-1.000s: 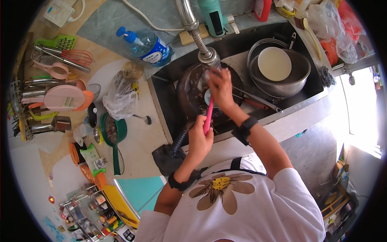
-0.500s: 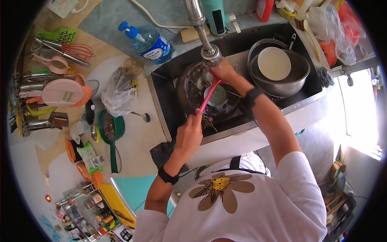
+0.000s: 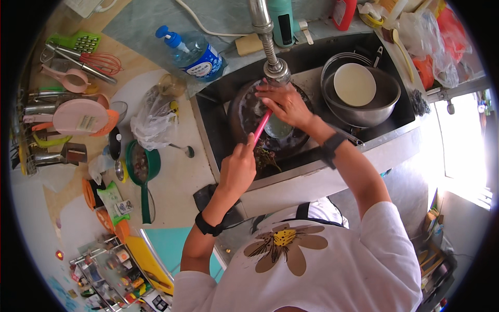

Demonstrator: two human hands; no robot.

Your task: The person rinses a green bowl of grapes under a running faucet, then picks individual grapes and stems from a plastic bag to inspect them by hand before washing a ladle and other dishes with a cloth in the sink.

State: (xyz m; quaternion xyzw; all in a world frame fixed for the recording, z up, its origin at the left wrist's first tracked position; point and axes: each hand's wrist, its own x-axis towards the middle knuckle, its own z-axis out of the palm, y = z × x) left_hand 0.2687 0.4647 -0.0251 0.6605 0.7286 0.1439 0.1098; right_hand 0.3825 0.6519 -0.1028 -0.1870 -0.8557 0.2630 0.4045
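Observation:
My left hand (image 3: 239, 169) grips the long pink handle of a utensil (image 3: 263, 124), which slants up and away over the sink (image 3: 208, 136). Spread fingers of my right hand (image 3: 287, 105) lie over the utensil's far end, hiding its head. Just above them hangs the metal faucet spout (image 3: 276, 69). Beneath both hands sits a round dark basin (image 3: 240, 112) holding foamy water. A small pale green bowl (image 3: 281, 130) rests in it, partly covered by my right hand.
Right in the sink stands a steel pot (image 3: 382, 112) with a cream bowl (image 3: 354, 85) in it. A blue pump bottle (image 3: 201, 61), a plastic bag (image 3: 153, 125) and a green-handled strainer (image 3: 152, 164) are on the left counter. Behind the sink lies a sponge (image 3: 249, 44).
My right hand has turned over and its fingers have spread across the utensil's head. My left hand has shifted slightly left and nearer to me, still gripping the handle.

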